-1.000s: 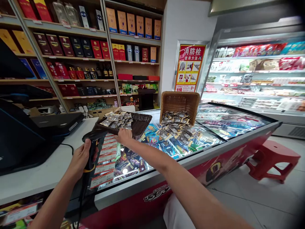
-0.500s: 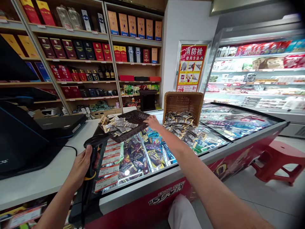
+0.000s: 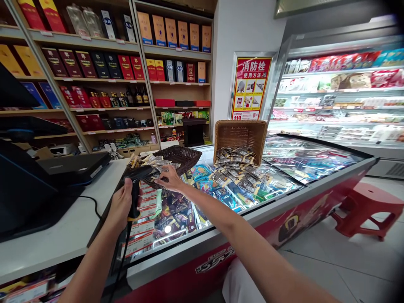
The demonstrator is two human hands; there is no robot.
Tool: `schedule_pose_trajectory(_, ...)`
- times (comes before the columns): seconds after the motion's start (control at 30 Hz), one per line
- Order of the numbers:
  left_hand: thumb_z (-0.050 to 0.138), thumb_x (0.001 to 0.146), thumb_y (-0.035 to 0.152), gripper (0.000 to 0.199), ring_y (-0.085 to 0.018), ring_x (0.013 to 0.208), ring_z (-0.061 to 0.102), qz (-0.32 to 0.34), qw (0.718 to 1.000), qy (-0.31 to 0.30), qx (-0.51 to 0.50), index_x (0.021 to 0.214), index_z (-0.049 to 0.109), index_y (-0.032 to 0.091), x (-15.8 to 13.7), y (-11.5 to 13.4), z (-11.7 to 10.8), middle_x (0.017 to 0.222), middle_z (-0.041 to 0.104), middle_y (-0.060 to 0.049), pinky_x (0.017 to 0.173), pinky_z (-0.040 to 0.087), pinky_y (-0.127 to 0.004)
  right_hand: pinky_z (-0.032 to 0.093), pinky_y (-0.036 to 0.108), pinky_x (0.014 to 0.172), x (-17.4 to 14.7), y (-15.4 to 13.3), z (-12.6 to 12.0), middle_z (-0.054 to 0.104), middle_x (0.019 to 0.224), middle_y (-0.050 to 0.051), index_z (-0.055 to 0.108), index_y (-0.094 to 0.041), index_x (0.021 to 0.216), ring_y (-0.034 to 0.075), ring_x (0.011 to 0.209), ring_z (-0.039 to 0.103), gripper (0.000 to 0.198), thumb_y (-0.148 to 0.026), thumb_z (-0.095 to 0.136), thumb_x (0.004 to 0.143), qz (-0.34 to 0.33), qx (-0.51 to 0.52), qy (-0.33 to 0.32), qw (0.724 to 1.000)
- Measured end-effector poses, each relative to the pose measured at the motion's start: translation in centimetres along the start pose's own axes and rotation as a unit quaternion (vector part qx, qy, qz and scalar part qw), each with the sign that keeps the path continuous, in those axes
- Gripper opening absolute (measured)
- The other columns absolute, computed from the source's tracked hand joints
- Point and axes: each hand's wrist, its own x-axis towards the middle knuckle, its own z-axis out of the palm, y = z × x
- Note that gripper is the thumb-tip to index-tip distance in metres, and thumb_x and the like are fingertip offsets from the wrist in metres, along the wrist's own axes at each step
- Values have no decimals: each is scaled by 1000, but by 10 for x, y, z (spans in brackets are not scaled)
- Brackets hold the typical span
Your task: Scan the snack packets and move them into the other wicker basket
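Observation:
My left hand [image 3: 122,203] is wrapped around the handle of a black barcode scanner [image 3: 135,198], its head pointing toward the dark woven basket. In that dark basket [image 3: 189,156], on the glass freezer top, lie several small clear-and-brown snack packets [image 3: 155,161]. My right hand [image 3: 171,179] is over the basket's near side, close beside the scanner head. Its fingers are apart and bent down at the packets; whether they touch one is unclear. Behind to the right, a tan wicker basket [image 3: 261,143] lies tipped on its side, with similar packets [image 3: 240,168] spilling out.
The chest freezer [image 3: 195,248] holds many bagged ice creams under glass. A white counter [image 3: 63,219] with a black checkout machine [image 3: 25,185] is at left. The scanner's cord [image 3: 121,261] hangs down. A red stool [image 3: 372,206] stands at right.
My right hand has left the far rim of the dark basket and come left to the packets. My left hand has moved the scanner slightly right and up, nearer the basket.

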Motion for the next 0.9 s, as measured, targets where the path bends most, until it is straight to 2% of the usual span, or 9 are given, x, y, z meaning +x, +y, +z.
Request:
schedule_pose_trajectory(0.2, 63, 69, 101, 87, -15, 55, 59, 5, 998, 21, -60, 87, 63, 17, 31, 4, 31, 72, 69, -7, 46, 44, -26, 32, 44, 128, -12, 6, -13, 58, 143, 14, 77, -18, 80, 27, 145, 47, 26, -33, 74, 100, -9, 10, 28, 1000)
schedule_pose_trajectory(0.3, 66, 69, 99, 86, -16, 53, 60, 11, 999, 0, -52, 93, 67, 16, 45, 2, 42, 76, 72, -9, 44, 41, -26, 35, 40, 127, -11, 8, -24, 57, 145, 13, 74, -18, 84, 26, 145, 49, 19, -30, 73, 99, 26, 30, 40, 998)
schedule_pose_trajectory(0.37, 68, 70, 96, 83, -15, 51, 57, 22, 999, -9, -41, 93, 68, 16, 54, 3, 46, 76, 73, -9, 45, 42, -27, 41, 36, 122, 2, 6, -28, 58, 146, 14, 73, -18, 104, 24, 142, 54, 15, -32, 68, 100, 93, 41, 71, 992)
schedule_pose_trajectory(0.43, 71, 70, 93, 79, -15, 50, 56, 32, 999, -8, -30, 88, 67, 17, 63, 6, 48, 74, 72, -8, 44, 42, -28, 48, 37, 115, 23, 4, -30, 61, 145, 18, 65, -16, 126, 26, 137, 60, 33, -37, 66, 100, 208, 32, 87, 974)
schedule_pose_trajectory(0.53, 75, 69, 90, 74, -17, 50, 58, 61, 998, -2, -32, 86, 67, 19, 75, 9, 49, 71, 70, -6, 42, 41, -28, 54, 44, 107, 61, 5, -28, 64, 147, 25, 57, -11, 141, 36, 137, 63, 57, -47, 67, 98, 347, -14, 39, 937)
schedule_pose_trajectory(0.63, 75, 70, 89, 72, -20, 55, 64, 78, 995, 2, -59, 88, 67, 20, 81, 1, 50, 71, 70, -6, 42, 42, -28, 56, 46, 107, 90, 15, -21, 66, 150, 24, 60, -13, 142, 39, 141, 63, 68, -58, 73, 93, 333, -47, -42, 941)
schedule_pose_trajectory(0.73, 69, 70, 96, 80, -23, 60, 68, 69, 991, -10, -110, 94, 68, 19, 81, -15, 52, 71, 71, -6, 43, 44, -29, 58, 43, 104, 105, 29, -11, 73, 144, 19, 71, -18, 133, 37, 135, 68, 64, -60, 80, 86, 292, -64, -108, 948)
schedule_pose_trajectory(0.8, 64, 70, 99, 86, -23, 61, 69, 57, 990, -16, -131, 100, 68, 18, 79, -25, 53, 71, 71, -5, 43, 45, -29, 60, 43, 101, 110, 37, -6, 74, 142, 19, 75, -18, 130, 38, 134, 69, 59, -59, 78, 88, 302, -83, -115, 943)
schedule_pose_trajectory(0.9, 65, 67, 101, 90, -23, 61, 69, 46, 989, -22, -137, 102, 69, 18, 76, -33, 53, 72, 72, -5, 43, 44, -29, 60, 44, 101, 112, 45, -7, 71, 144, 25, 78, -12, 129, 39, 136, 68, 56, -56, 68, 96, 336, -106, -72, 933)
